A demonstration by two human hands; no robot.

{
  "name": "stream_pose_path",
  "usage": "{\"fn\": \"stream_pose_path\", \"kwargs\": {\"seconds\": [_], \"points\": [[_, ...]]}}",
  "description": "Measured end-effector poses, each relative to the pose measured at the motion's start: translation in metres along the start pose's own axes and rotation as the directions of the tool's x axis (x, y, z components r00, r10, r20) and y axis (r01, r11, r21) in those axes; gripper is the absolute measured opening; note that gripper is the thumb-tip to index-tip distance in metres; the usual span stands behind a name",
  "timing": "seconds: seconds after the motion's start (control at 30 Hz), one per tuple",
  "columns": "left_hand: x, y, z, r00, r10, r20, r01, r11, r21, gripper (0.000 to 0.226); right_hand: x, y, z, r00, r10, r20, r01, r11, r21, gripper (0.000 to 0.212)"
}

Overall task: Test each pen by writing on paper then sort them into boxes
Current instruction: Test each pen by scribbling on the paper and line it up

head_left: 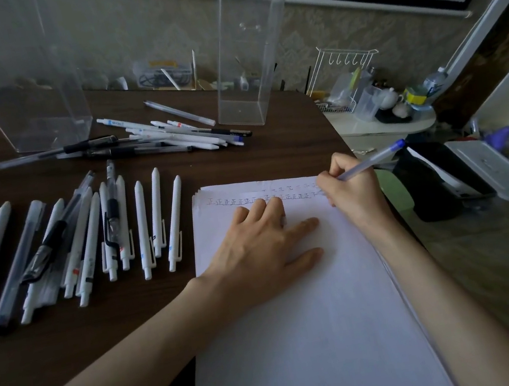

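Note:
My right hand (351,189) grips a clear pen with a blue cap (372,163), its tip down on the white paper (302,335) at the end of a row of written marks near the top edge. My left hand (262,248) lies flat on the paper with fingers spread, holding it still. A row of mostly white pens (87,239) lies left of the paper. A looser heap of pens (157,138) lies farther back. Two clear plastic boxes stand upright behind: a wide one (11,74) at the left and a tall narrow one (251,43) at the centre.
The dark wooden table (71,348) ends just right of the paper. Beyond its edge are a white wire rack (346,68), cups and bottles on a low stand, and a black and white case (463,173) on the floor.

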State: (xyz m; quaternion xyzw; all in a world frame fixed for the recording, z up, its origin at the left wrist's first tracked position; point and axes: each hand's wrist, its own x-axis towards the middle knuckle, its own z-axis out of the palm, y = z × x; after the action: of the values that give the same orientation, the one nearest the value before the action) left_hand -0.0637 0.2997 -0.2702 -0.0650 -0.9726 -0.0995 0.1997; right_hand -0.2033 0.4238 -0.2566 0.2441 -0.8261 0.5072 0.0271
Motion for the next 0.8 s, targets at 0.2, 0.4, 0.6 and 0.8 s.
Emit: {"fn": "stream_pose_path", "kwargs": {"seconds": [0.2,0.4,0.6,0.8], "points": [[0.0,0.0,0.0,1.0,0.006,0.011,-0.006,1.0,-0.017,0.053,-0.002,-0.002,0.001,1.0,0.003,0.025,-0.002,1.0,-0.011,0.03],[-0.001,-0.001,-0.001,1.0,0.01,0.02,-0.01,1.0,-0.016,0.051,-0.003,-0.004,0.0,0.998,0.01,0.062,-0.01,1.0,-0.007,0.033],[-0.001,0.001,-0.005,0.999,-0.037,0.023,0.039,0.995,-0.092,0.044,-0.002,-0.003,-0.001,1.0,0.013,-0.019,-0.014,0.997,-0.08,0.032],[0.002,-0.005,-0.006,0.966,-0.258,0.033,0.249,0.879,-0.406,0.036,-0.008,-0.013,-0.006,1.0,-0.016,-0.001,0.015,0.969,0.245,0.03]]}}
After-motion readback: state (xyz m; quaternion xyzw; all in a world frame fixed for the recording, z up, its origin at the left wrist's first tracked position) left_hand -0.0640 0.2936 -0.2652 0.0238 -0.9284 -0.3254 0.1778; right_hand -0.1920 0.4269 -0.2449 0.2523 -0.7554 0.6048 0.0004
